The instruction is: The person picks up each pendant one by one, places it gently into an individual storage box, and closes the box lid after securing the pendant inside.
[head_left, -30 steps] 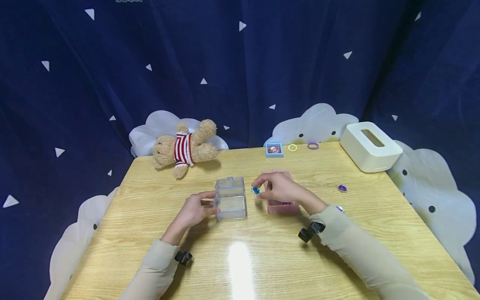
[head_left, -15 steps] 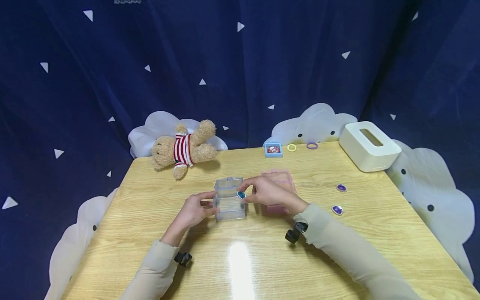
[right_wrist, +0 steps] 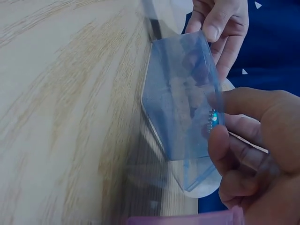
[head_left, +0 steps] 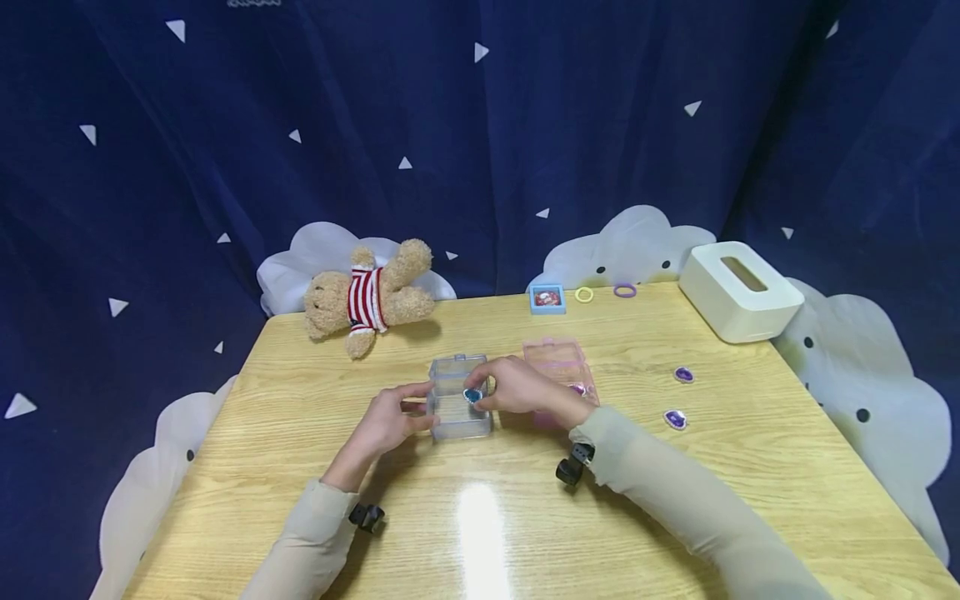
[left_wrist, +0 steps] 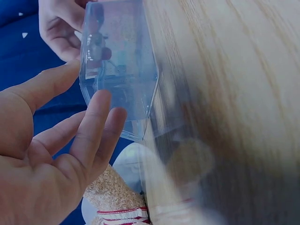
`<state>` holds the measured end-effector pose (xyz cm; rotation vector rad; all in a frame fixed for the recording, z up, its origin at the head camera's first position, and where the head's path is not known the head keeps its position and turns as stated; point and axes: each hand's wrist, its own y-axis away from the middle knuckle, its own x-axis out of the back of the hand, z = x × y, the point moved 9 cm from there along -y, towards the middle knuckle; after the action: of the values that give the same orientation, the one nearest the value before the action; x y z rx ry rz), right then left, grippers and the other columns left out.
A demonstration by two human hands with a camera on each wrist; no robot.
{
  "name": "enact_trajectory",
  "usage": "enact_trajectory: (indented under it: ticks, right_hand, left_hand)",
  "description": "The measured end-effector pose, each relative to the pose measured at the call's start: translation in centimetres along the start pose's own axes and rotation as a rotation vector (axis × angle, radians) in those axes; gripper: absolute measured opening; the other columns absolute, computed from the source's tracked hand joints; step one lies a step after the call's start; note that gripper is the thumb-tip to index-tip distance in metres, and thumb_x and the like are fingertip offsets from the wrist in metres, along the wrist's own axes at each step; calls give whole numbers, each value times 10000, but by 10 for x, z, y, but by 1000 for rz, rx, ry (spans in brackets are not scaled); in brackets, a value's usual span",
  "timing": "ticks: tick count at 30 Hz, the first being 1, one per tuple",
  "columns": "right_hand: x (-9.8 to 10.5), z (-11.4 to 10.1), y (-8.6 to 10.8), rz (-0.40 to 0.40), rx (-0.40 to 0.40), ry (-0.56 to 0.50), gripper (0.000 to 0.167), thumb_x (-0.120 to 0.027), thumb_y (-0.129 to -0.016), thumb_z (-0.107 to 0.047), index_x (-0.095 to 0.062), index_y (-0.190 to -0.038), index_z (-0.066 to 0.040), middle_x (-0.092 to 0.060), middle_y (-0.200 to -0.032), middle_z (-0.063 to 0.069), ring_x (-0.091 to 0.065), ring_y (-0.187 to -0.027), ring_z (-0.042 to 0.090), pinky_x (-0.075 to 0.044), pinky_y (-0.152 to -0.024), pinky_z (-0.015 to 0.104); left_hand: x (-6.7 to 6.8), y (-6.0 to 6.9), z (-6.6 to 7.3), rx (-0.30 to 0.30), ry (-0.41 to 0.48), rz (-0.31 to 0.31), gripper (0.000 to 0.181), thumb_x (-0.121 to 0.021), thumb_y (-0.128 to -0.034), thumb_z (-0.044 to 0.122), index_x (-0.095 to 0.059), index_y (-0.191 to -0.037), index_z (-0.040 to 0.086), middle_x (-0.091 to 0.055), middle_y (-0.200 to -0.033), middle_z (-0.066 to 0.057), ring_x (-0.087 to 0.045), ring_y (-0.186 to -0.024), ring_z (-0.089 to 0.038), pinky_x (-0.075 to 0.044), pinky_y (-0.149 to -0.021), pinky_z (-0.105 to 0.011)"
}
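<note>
A clear bluish plastic box [head_left: 460, 427] stands on the table with its lid raised at the back. My left hand [head_left: 387, 421] touches the box's left side, its fingers fairly straight and spread in the left wrist view. Over the box's right part, my right hand [head_left: 517, 386] pinches a teal gem [head_left: 472, 396] with a sparkling studded rim between thumb and fingers. In the right wrist view the gem [right_wrist: 213, 119] shows at the box's rim. Right of the box, a pink box [head_left: 558, 357] with its lid back holds a purple-pink gem [head_left: 577, 389]; my right hand partly hides it.
Two purple gems [head_left: 675, 419] lie to the right. At the back are a blue square frame-like box [head_left: 547, 299], a yellow ring [head_left: 584, 295] and a purple ring [head_left: 625, 290]. A white tissue box [head_left: 742, 293] stands back right, a teddy bear [head_left: 367, 296] back left.
My right hand has moved left with the teal gem, from above the pink box to over the clear box. The left hand has stayed at the clear box's side.
</note>
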<state>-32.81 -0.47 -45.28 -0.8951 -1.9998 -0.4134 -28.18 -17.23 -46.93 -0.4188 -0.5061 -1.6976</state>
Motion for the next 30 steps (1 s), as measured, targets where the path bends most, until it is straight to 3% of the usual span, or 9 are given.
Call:
enact_trajectory:
  ticks: [4, 22, 30]
  right_hand:
    - [-6, -2, -4, -16, 14, 36, 282, -811, -800, -222, -757, -1075, -193, -760, -1045, -38, -694, -984, 147, -551, -883, 315]
    - [-21, -3, -10, -80, -96, 173, 263, -847, -777, -300, -776, -1025, -247, -764, -994, -88, -692, -916, 128, -555, -850, 334]
    - [-21, -3, -10, -99, -116, 169, 244, -837, -789, -278, -768, -1018, -227, -759, -990, -71, -691, -941, 149, -552, -867, 352]
  left_hand:
    - [0, 0, 0, -3, -7, 2, 581, -797, -830, 86, -591, -1369, 19, -613, -1374, -204, -675, -1138, -369, -612, -856, -365]
    - [0, 0, 0, 16, -13, 3, 570, -788, -846, 96, -591, -1378, 46, -609, -1391, -177, -673, -1145, -339, -608, -855, -347]
    - [0, -1, -2, 22, 3, 2, 571, -786, -845, 90, -591, -1380, 51, -609, -1392, -175, -670, -1151, -338, -607, -845, -338]
